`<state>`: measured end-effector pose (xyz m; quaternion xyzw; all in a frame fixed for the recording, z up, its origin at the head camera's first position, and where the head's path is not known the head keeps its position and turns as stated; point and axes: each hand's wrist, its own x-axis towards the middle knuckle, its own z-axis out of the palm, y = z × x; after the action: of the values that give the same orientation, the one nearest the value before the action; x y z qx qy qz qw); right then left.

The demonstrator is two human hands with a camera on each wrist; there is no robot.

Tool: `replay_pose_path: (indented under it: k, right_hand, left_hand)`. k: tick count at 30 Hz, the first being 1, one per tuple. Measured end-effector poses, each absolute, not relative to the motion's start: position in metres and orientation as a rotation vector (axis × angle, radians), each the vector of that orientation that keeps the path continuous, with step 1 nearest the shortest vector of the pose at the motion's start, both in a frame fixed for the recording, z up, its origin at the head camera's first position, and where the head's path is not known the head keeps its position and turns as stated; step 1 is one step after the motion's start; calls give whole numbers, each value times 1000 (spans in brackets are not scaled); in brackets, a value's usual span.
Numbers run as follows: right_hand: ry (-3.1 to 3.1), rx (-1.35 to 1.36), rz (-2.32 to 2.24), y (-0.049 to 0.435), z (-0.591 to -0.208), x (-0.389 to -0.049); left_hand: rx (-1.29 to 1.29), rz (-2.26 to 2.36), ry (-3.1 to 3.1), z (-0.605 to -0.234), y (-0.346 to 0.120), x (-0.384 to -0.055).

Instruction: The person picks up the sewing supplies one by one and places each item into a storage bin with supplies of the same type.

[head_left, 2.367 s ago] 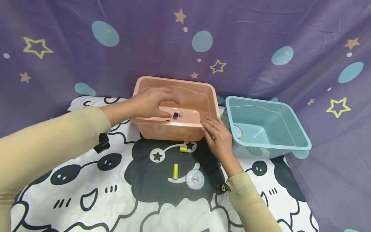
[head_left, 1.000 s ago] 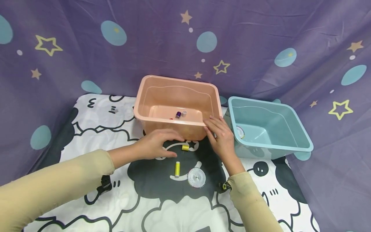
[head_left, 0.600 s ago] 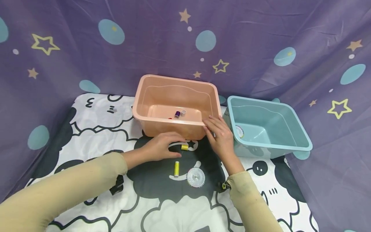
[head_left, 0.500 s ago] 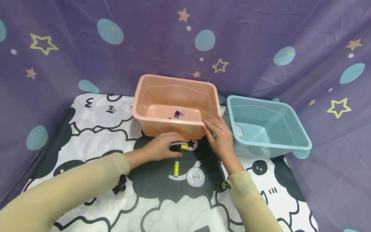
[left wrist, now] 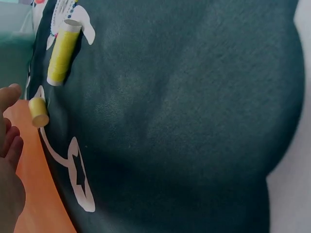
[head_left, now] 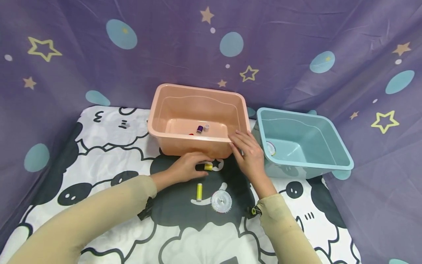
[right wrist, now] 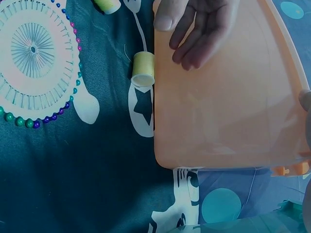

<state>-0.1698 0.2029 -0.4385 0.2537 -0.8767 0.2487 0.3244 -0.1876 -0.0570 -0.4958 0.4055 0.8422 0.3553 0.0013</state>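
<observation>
My left hand (head_left: 186,168) reaches over the cloth in front of the peach bin (head_left: 194,146). Its thumb and fingers are spread on either side of a short yellow thread spool (head_left: 208,167); both wrist views show a gap between fingertips and spool. My right hand (head_left: 249,153) holds the bin's front right corner, fingers over the rim and thumb against the outer wall. Nearer me lie a longer yellow thread spool (head_left: 199,192) and a wheel of pearl-headed pins (head_left: 221,201). Inside the bin are a purple thread spool (head_left: 199,129), a white spool (head_left: 206,127) and a partly hidden red thing (head_left: 191,134).
A teal bin (head_left: 304,165) stands to the right of the peach one, with another pin wheel (head_left: 271,148) inside, partly hidden by its wall. A purple curtain (head_left: 184,44) hangs behind both. The cloth (head_left: 132,234) below has a cartoon sheep print.
My left hand has come out of the peach bin, down to the cloth, and moved right to the short yellow spool. The right hand has stayed on the bin's corner.
</observation>
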Motion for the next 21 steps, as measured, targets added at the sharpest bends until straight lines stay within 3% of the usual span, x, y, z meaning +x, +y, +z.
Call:
replay_pose_path:
  k: [21]
  right_hand:
    - [-2305,669,649,203,-440,-171]
  left_hand:
    - [1228,1032,2637,-516,-47,-198]
